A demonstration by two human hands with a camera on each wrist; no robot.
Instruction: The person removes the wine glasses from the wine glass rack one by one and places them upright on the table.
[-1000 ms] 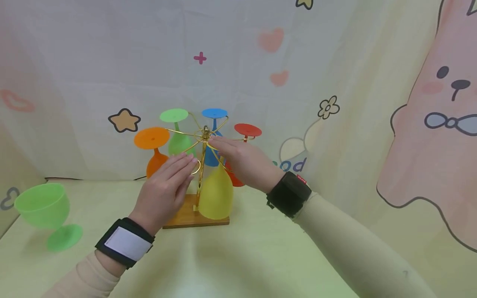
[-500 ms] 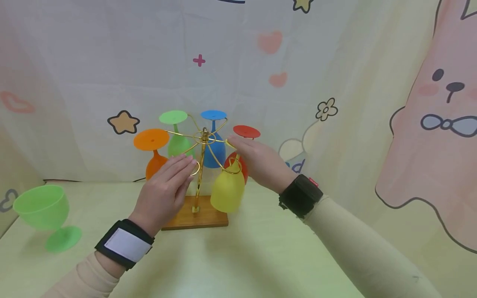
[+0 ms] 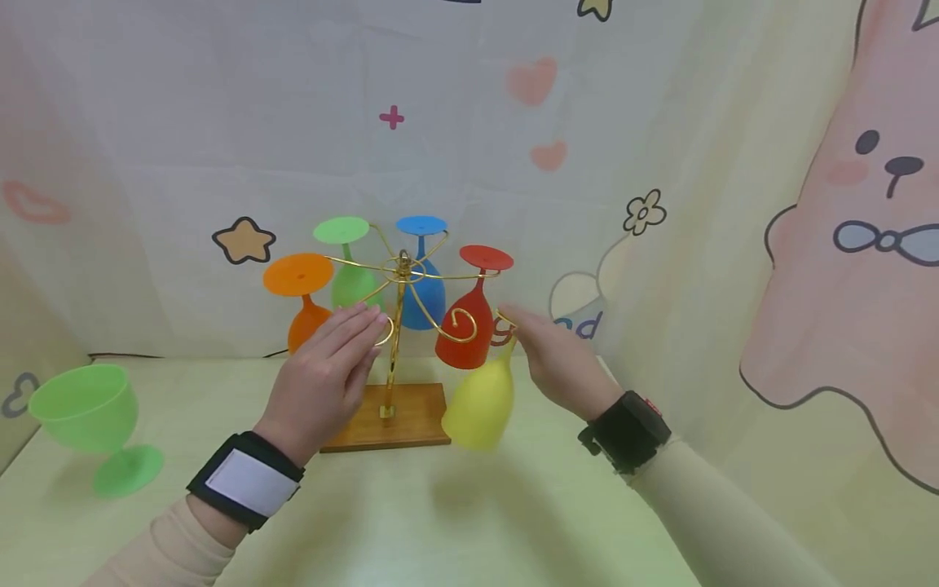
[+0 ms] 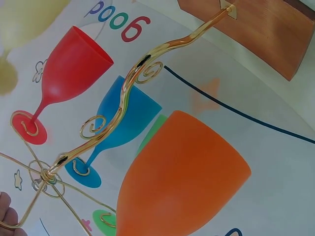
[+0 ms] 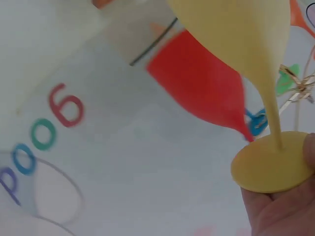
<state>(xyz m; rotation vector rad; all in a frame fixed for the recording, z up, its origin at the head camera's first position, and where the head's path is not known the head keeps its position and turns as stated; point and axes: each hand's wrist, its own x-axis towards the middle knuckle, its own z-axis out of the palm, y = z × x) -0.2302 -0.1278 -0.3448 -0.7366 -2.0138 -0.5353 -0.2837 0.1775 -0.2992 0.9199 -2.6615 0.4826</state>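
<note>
My right hand (image 3: 565,359) holds a yellow goblet (image 3: 480,408) by its foot. The bowl hangs mouth down, slightly tilted, right of the rack and apart from it. In the right wrist view, fingers and thumb pinch the goblet's round foot (image 5: 270,164). On the left, my left hand (image 3: 323,379) grips a front wire arm of the gold glass rack (image 3: 397,342); fingertips (image 4: 6,211) show at that wire in the left wrist view. Orange (image 3: 297,275), light green (image 3: 354,285), blue (image 3: 433,306) and red (image 3: 465,350) goblets hang upside down from the rack.
The rack stands on a wooden base (image 3: 421,416) on the pale table (image 3: 367,522). A light green goblet (image 3: 84,408) stands upright at the left. A curtain (image 3: 469,98) printed with hearts and stars hangs behind. One front wire arm (image 3: 425,310) ends in a bare curl.
My right hand has drawn the yellow goblet off the front wire arm, to the right and downward. My left hand has stayed in place on the rack.
</note>
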